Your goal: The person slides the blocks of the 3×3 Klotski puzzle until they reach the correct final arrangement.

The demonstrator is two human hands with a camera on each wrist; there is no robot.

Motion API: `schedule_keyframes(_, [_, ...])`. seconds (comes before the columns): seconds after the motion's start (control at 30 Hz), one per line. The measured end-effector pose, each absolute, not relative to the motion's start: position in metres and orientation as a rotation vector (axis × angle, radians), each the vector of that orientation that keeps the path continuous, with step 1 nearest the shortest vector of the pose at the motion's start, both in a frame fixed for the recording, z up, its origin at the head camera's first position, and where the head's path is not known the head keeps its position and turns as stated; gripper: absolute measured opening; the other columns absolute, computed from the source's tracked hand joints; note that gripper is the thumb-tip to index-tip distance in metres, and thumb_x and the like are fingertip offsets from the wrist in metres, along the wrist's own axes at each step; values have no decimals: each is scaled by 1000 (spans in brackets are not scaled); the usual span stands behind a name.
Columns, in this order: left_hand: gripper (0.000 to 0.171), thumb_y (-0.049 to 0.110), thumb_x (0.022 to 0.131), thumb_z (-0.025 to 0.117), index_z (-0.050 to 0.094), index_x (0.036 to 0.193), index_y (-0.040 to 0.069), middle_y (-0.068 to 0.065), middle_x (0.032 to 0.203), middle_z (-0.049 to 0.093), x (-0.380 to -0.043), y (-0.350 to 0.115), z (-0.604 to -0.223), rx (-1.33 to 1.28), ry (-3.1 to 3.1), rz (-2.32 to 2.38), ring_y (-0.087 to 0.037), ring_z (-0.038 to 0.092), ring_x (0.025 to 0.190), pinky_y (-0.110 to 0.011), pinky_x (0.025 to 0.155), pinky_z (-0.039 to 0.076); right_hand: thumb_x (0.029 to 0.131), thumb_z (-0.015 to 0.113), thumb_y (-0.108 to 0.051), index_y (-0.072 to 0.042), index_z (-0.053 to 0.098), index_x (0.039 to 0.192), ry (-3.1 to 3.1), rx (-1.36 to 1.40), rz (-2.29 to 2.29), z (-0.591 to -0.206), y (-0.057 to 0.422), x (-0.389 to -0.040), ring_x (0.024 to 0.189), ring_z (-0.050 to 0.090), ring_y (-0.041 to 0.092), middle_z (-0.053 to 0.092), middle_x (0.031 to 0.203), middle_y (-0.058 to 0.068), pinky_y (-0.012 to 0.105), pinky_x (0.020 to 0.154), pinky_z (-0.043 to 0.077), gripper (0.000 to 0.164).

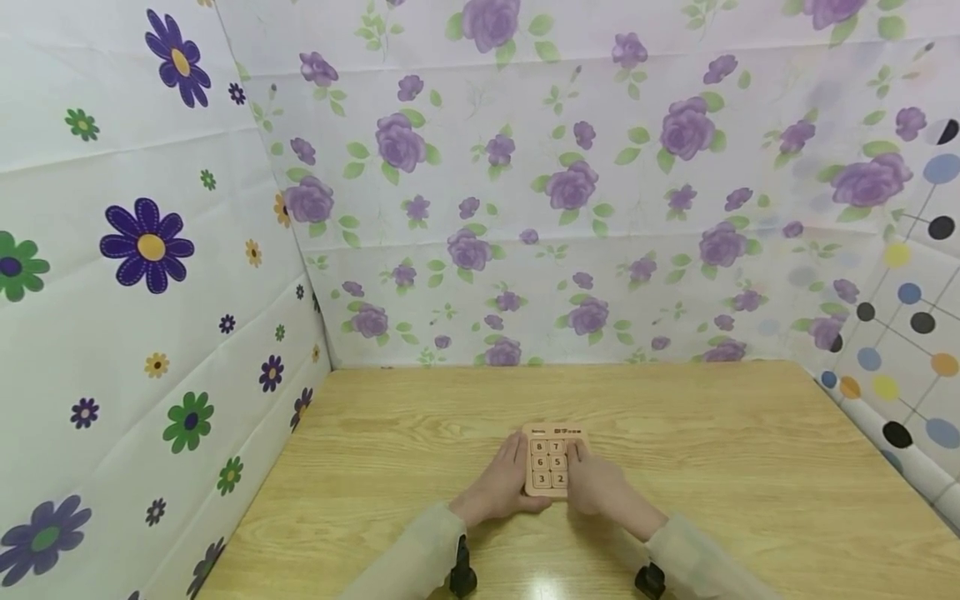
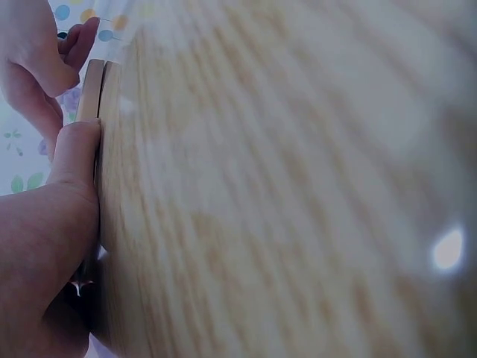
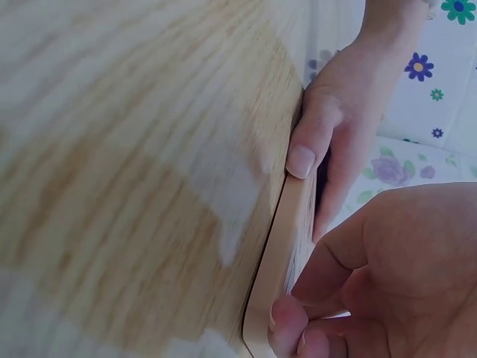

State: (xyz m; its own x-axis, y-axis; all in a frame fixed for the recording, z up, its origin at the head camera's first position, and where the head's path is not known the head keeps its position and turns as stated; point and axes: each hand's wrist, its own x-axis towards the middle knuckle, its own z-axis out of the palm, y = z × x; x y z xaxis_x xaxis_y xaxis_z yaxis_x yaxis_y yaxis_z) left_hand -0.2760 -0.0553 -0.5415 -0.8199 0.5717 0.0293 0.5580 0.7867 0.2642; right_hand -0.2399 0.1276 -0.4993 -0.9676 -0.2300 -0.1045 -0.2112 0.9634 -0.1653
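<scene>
A flat, pale-wood, rectangular number board with rounded corners [image 1: 547, 432] lies on the yellowish wood-grain table [image 1: 375, 467], near the middle, between the person's two hands. Its square, pale-wood numbered tiles [image 1: 540, 462] show 8 and 7 in the far row, 6 and 5 in the middle and 3 and 2 nearest the person. The left hand [image 1: 501, 482] holds the board at its left side, fingers lying along that edge and thumb bent round to the near edge. The right hand [image 1: 596, 485] is over the right-hand part of the board, covering it, with one finger reaching forward over the surface and others curled in; whether it pinches anything cannot be told. Both arms wear cream sleeves [image 1: 420, 546] and black wrist-worn devices [image 1: 462, 575]. Behind the table hangs a white cloth with purple roses [image 1: 637, 192].
</scene>
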Motion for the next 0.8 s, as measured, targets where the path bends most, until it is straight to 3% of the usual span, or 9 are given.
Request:
schedule_keyframes(0.3, [112,61,83,64,10,150,-13,-30,157,15,-275,-55,-538,937,2923,404,-36,17,148,-40,123,20,94,48,-11,10,34,145,2969,-351,-267,-495,131,-228,44,34,9,35,150,29,19,38,27,57])
schedule_keyframes(0.47, [112,59,84,64,11,149,-13,-31,157,15,-274,-55,-536,936,2921,407,-36,17,148,-41,123,20,89,49,-7,10,35,144,2967,-374,-236,-493,130,-222,44,34,9,37,150,28,20,37,26,59])
schedule_keyframes(0.7, [114,62,82,64,10,150,-12,-30,157,14,-274,-55,-538,917,2917,405,-36,16,149,-40,123,19,87,51,-7,11,35,143,2936,-364,-269,-488,129,-212,53,48,18,35,150,29,26,39,37,61])
schedule_keyframes(0.8, [114,62,83,64,10,150,-12,-29,158,15,-275,-55,-538,917,2923,398,-35,17,149,-40,123,19,87,52,-8,12,35,143,2916,-361,-265,-486,129,-207,50,47,17,34,150,30,24,39,36,61])
